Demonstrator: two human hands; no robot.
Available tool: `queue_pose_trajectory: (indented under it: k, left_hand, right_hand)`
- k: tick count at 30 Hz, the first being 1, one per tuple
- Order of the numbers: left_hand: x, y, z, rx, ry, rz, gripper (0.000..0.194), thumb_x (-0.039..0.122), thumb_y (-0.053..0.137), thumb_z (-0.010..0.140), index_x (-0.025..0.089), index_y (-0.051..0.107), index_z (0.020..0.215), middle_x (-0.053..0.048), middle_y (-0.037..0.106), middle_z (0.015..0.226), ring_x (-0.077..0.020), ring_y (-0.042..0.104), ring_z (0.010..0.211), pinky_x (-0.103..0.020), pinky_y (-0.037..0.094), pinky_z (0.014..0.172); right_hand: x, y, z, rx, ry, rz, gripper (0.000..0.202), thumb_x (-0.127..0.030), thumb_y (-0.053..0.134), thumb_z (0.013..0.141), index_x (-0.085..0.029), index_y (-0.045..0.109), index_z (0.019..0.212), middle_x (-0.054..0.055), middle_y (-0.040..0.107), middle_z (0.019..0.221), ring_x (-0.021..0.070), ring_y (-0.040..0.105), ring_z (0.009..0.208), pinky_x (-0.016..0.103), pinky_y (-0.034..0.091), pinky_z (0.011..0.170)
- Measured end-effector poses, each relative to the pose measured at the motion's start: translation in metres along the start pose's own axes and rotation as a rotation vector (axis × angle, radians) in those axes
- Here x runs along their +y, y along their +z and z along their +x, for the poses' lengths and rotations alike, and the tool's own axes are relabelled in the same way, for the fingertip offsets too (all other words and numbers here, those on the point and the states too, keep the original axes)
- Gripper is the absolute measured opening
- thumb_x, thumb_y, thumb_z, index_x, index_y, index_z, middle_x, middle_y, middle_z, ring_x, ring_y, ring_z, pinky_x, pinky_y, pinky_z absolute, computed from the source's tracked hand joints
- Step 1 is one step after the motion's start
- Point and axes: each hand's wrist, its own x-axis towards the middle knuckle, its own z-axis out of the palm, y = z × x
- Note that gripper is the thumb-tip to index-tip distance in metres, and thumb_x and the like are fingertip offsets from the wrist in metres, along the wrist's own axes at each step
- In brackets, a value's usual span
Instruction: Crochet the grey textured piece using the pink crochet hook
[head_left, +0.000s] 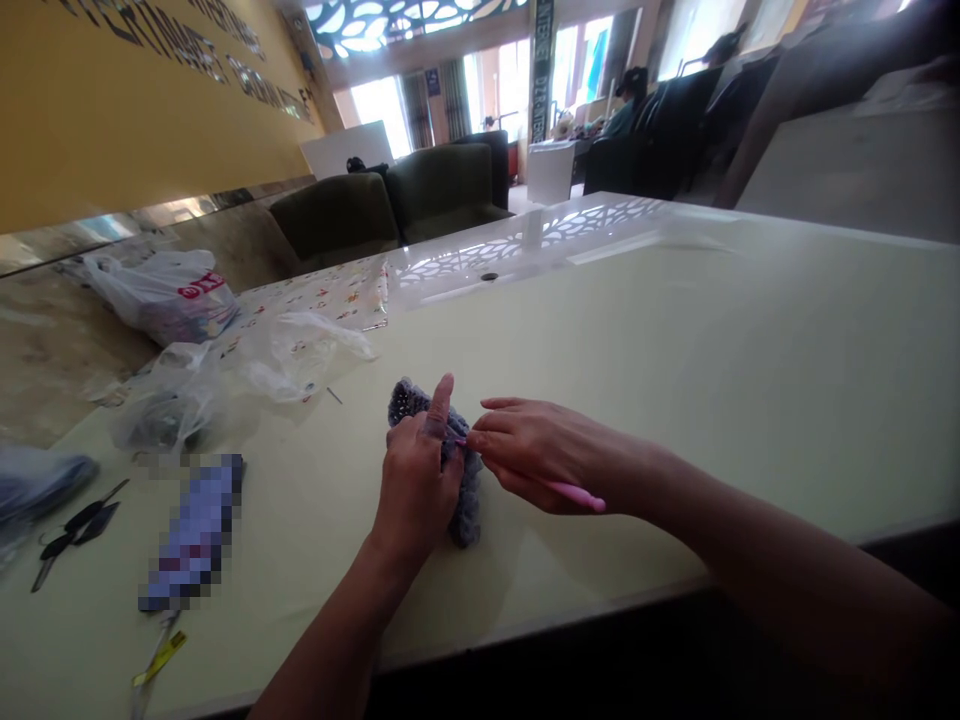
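Note:
A piece of grey crochet work (pixel 468 505) is held over the pale table, near its front edge. My left hand (pixel 421 465) grips it, with the index finger raised and a strand of yarn around that finger. In my right hand (pixel 544 450) is a pink crochet hook (pixel 581 495), its handle end sticking out below the palm. The tip of the hook meets the crochet work beside my left thumb. My fingers hide part of the work and the exact stitch at the tip.
Left on the table (pixel 675 360) lie keys (pixel 79 530), a blurred-out bluish object (pixel 196 530) with a cord, and thin clear plastic bags (pixel 300 355). A filled white carrier bag (pixel 169 295) stands against the wall. Beyond are dark green chairs (pixel 442 185) and a seated person (pixel 626 105).

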Motion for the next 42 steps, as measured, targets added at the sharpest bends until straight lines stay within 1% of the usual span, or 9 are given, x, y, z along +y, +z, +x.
queue_pose_trajectory:
  k: [3,8,14,17,25,32,34,36,42]
  left_hand:
    - [-0.002,0.003,-0.001,0.063,0.043,0.032,0.066,0.013,0.055,0.086,0.022,0.041,0.15,-0.002,0.065,0.085,-0.0198,0.061,0.082,-0.036,0.051,0.085]
    - [-0.002,0.002,-0.001,0.116,-0.096,-0.043,0.063,0.018,0.062,0.085,0.022,0.046,0.146,-0.002,0.066,0.086,-0.019,0.062,0.082,-0.034,0.052,0.082]
    - [-0.003,-0.007,0.005,0.052,-0.34,-0.36,0.009,0.026,0.068,0.082,0.02,0.068,0.089,-0.008,0.066,0.127,-0.0175,0.066,0.1,-0.029,0.05,0.088]
    - [-0.005,-0.009,0.007,0.039,-0.378,-0.457,0.008,0.026,0.069,0.081,0.019,0.065,0.081,-0.009,0.052,0.149,-0.02,0.063,0.114,-0.03,0.049,0.092]
    - [-0.003,-0.012,0.007,-0.048,-0.429,-0.687,0.01,0.024,0.068,0.079,0.019,0.067,0.087,-0.008,0.035,0.162,-0.0236,0.062,0.115,-0.036,0.05,0.091]
    - [-0.006,-0.016,0.007,0.021,-0.487,-0.892,0.031,0.032,0.048,0.096,0.018,0.074,0.102,-0.009,0.056,0.144,-0.0209,0.06,0.118,-0.034,0.046,0.101]
    - [-0.007,-0.016,0.008,-0.018,-0.519,-0.967,0.037,0.032,0.055,0.093,0.022,0.065,0.128,-0.007,0.068,0.123,-0.0176,0.063,0.106,-0.034,0.046,0.099]
    - [-0.008,-0.015,0.009,-0.072,-0.53,-1.039,0.063,0.03,0.065,0.088,0.026,0.046,0.147,-0.002,0.071,0.099,-0.0148,0.064,0.094,-0.032,0.046,0.097]
    - [-0.006,-0.015,0.009,-0.07,-0.577,-1.145,0.076,0.029,0.067,0.087,0.024,0.033,0.154,0.0,0.068,0.089,-0.013,0.063,0.087,-0.03,0.045,0.093]
  right_hand:
    - [-0.007,0.001,0.002,-0.027,-0.005,-0.154,0.018,-0.005,0.051,0.087,-0.017,0.057,0.075,0.001,0.06,0.072,0.0147,0.054,0.063,0.041,0.046,0.104]
    - [-0.015,0.006,0.005,0.032,0.012,-0.272,0.014,-0.009,0.052,0.09,-0.013,0.061,0.082,0.003,0.061,0.073,0.0159,0.056,0.065,0.043,0.046,0.105]
    - [0.002,0.011,0.004,0.185,-0.038,-0.125,0.015,-0.014,0.046,0.096,-0.016,0.06,0.098,0.006,0.066,0.087,0.0165,0.061,0.076,0.038,0.052,0.091]
    - [0.004,0.009,0.004,0.196,-0.043,-0.107,0.018,-0.015,0.043,0.097,-0.016,0.06,0.103,0.007,0.067,0.091,0.0162,0.061,0.078,0.035,0.052,0.083]
    - [-0.001,0.006,0.005,0.246,0.003,-0.1,0.02,-0.019,0.04,0.1,-0.014,0.059,0.105,0.009,0.065,0.095,0.0165,0.059,0.074,0.03,0.049,0.068]
    - [-0.001,0.004,0.001,0.275,0.018,0.059,0.016,-0.02,0.042,0.099,-0.016,0.055,0.107,0.011,0.063,0.105,0.0164,0.062,0.081,0.028,0.051,0.068]
    - [-0.001,0.004,0.001,0.28,0.014,0.07,0.016,-0.02,0.042,0.099,-0.016,0.055,0.107,0.011,0.063,0.104,0.0165,0.062,0.081,0.028,0.051,0.068]
    - [-0.001,0.004,0.001,0.284,0.012,0.071,0.018,-0.02,0.042,0.099,-0.016,0.055,0.11,0.011,0.063,0.103,0.0164,0.062,0.08,0.028,0.052,0.068]
    - [-0.002,0.006,0.001,0.319,0.012,0.101,0.022,-0.018,0.043,0.099,-0.016,0.054,0.118,0.012,0.065,0.107,0.0172,0.065,0.086,0.028,0.055,0.071]
